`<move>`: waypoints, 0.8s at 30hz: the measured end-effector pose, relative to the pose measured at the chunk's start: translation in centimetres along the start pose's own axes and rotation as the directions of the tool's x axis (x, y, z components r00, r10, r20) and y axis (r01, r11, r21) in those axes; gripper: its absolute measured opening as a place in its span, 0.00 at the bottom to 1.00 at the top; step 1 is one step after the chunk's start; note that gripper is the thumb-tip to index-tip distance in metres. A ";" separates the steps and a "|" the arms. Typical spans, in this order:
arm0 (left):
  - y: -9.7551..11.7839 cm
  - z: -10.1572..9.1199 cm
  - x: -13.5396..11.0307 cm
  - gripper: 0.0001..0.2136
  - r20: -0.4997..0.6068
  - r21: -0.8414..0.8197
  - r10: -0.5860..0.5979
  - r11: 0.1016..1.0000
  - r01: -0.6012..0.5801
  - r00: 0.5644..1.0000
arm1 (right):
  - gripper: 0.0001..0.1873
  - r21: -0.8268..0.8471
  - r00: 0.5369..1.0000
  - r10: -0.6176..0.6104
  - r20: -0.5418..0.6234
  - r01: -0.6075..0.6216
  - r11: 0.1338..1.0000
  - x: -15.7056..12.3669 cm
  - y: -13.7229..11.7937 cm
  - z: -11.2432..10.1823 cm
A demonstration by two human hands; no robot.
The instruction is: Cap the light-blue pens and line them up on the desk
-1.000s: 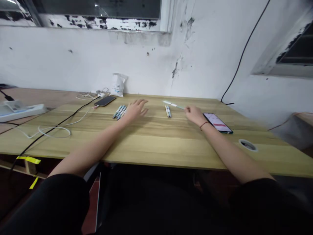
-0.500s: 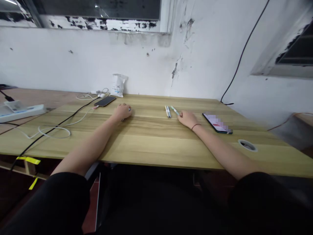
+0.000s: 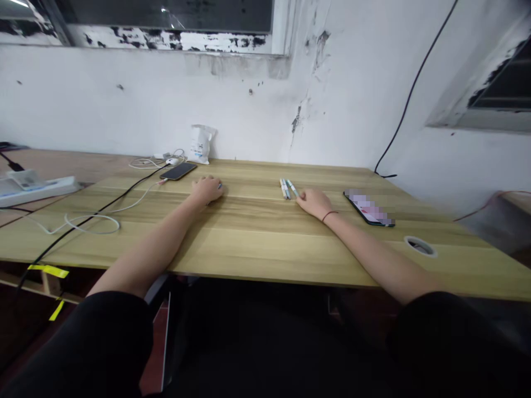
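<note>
Right hand [image 3: 314, 204] is pinching a slim white-green pen [image 3: 292, 188]; overshooting could scatter slim cream-blue pens [image 3: 284, 189] just left; left hand [image 3: 207, 189] curling, grip unclear.

Left hand [image 3: 206, 190] curled palm-down, right hand [image 3: 314, 203] in a pinch

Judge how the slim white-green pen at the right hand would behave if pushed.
The pen looks stiff, given its straight barrel; its slimness suggests little weight. Seemingly round, it may roll, but the slim pale pens on its left could block it.
</note>
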State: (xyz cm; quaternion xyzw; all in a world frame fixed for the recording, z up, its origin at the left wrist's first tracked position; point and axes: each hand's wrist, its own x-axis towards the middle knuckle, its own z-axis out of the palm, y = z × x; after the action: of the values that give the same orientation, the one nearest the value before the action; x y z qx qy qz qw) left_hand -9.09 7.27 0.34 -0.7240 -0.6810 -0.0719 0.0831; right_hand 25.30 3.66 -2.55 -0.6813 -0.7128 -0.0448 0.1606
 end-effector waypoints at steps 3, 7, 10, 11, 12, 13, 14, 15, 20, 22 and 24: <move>0.1 -0.1 -0.1 0.21 -0.004 0.003 0.004 1.000 -0.004 1.000 | 0.15 0.013 1.000 -0.022 -0.004 0.022 1.000 -0.2 -0.3 0.0; 0.2 -0.1 -0.2 0.21 -0.003 0.015 -0.017 1.000 0.017 1.000 | 0.15 0.044 0.999 -0.048 -0.023 0.049 0.998 -0.3 -0.5 0.0; 0.1 0.2 0.0 0.20 -0.009 0.023 -0.041 0.999 0.041 0.999 | 0.15 0.066 0.998 -0.061 -0.025 0.063 0.996 -0.3 -0.6 -0.1; 0.1 0.3 0.1 0.20 -0.013 0.024 -0.049 0.998 0.049 0.999 | 0.15 0.073 0.997 -0.069 -0.022 0.071 0.995 -0.4 -0.6 -0.2; 0.1 0.4 0.1 0.20 -0.016 0.024 -0.055 0.998 0.055 0.998 | 0.15 0.080 0.997 -0.078 -0.020 0.079 0.994 -0.4 -0.6 -0.2; 0.0 0.5 0.2 0.21 -0.019 0.025 -0.059 0.998 0.059 0.998 | 0.16 0.089 0.996 -0.086 -0.017 0.087 0.992 -0.4 -0.6 -0.3; 0.0 0.6 0.2 0.21 -0.023 0.024 -0.059 0.998 0.060 0.998 | 0.17 0.100 0.996 -0.092 -0.015 0.094 0.991 -0.5 -0.6 -0.4; 0.1 0.6 0.2 0.21 -0.028 0.026 -0.057 0.998 0.058 0.998 | 0.17 0.112 0.995 -0.099 -0.014 0.100 0.989 -0.5 -0.6 -0.4; 0.4 0.4 0.0 0.20 -0.069 0.053 -0.006 0.999 0.010 0.998 | 0.16 0.146 0.994 -0.100 -0.031 0.104 0.984 -0.5 -0.4 -0.5; 0.7 0.3 -0.2 0.20 -0.076 0.067 0.003 0.998 0.002 0.997 | 0.16 0.160 0.994 -0.098 -0.042 0.103 0.982 -0.5 -0.4 -0.5; 1.0 0.2 -0.4 0.21 -0.065 0.063 -0.001 0.998 0.005 0.998 | 0.15 0.187 0.994 -0.097 -0.049 0.105 0.977 -0.6 -0.4 -0.5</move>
State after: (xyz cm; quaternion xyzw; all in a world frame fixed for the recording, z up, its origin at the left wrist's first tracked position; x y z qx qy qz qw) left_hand -8.09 6.85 0.04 -0.7171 -0.6812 -0.0739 0.1278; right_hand 25.03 2.95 -2.15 -0.6248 -0.7442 0.0016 0.2360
